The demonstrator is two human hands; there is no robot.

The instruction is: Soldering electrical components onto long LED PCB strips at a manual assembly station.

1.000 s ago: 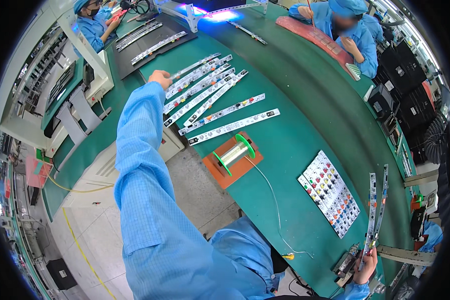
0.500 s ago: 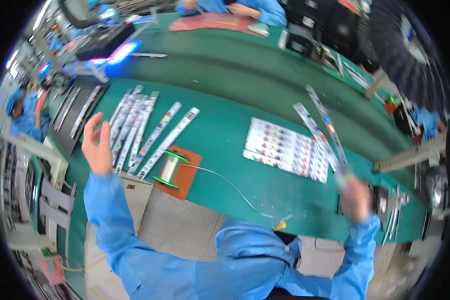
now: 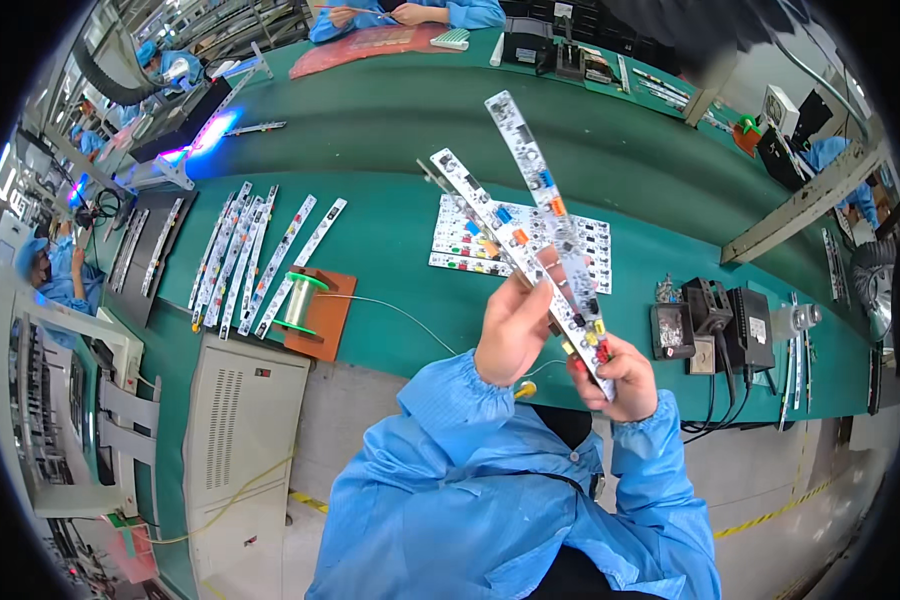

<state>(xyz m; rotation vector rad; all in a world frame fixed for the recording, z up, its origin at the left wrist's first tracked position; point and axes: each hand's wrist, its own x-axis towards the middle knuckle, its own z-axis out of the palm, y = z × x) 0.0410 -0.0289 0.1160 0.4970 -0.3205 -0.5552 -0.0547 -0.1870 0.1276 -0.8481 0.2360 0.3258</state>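
Several long, narrow white circuit board strips (image 3: 490,213) are up in front of me, fanned out and overlapping near their lower ends. Colored parts dot them, blue, orange, yellow and red. My left hand (image 3: 511,332) is closed around the strips at mid-length, thumb on top. Their lower ends are pinched by my right hand (image 3: 620,380), beside the red parts. One circuit board strip (image 3: 526,150) leans apart from the rest at the top. Behind them a white circuit board panel (image 3: 455,232) lies on the green table, partly hidden.
Left on the table lie several more strips (image 3: 238,250) beside a solder wire spool (image 3: 298,302) on a brown board (image 3: 335,318). Right stand a black soldering station (image 3: 750,328) and a small parts box (image 3: 672,332). A co-worker's hands (image 3: 410,14) work across the table.
Both hands have come together at the middle. My left hand, open and empty at the left before, now grips the strips. My right hand has brought them leftward from the right side.
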